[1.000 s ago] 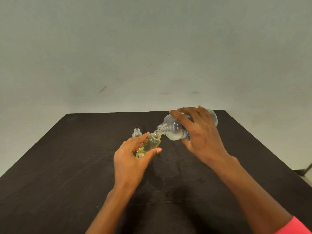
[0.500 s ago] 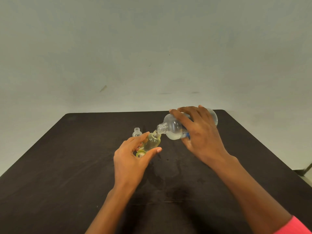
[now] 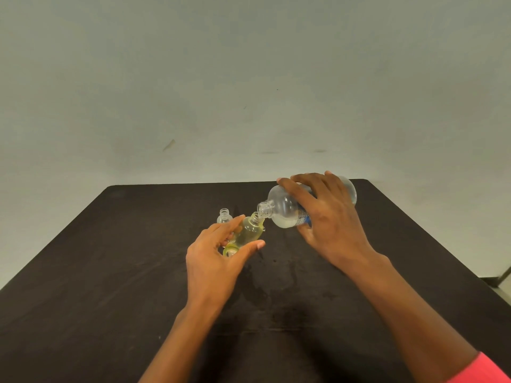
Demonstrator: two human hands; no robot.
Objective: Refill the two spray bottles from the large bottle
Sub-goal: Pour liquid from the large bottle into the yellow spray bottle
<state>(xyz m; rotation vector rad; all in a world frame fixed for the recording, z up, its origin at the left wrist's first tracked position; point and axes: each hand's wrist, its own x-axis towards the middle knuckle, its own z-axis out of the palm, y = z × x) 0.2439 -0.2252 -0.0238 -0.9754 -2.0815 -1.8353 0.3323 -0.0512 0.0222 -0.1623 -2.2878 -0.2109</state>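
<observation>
Dark wooden table [image 3: 110, 272] lies under both hands. Clear large bottle [image 3: 282, 211], clamped in the right hand [image 3: 329, 225], is tipped nearly sideways so its open neck meets the mouth of a yellowish spray bottle [image 3: 249, 232], likely to pour. Left hand [image 3: 215, 261] pinches that bottle, tilting it toward the right hand. Beyond the left fingers stands a second clear spray bottle [image 3: 224, 216], uncapped. A blue label is unreadable.

Head view: looks forward-down, close over table [image 3: 110, 272].
</observation>
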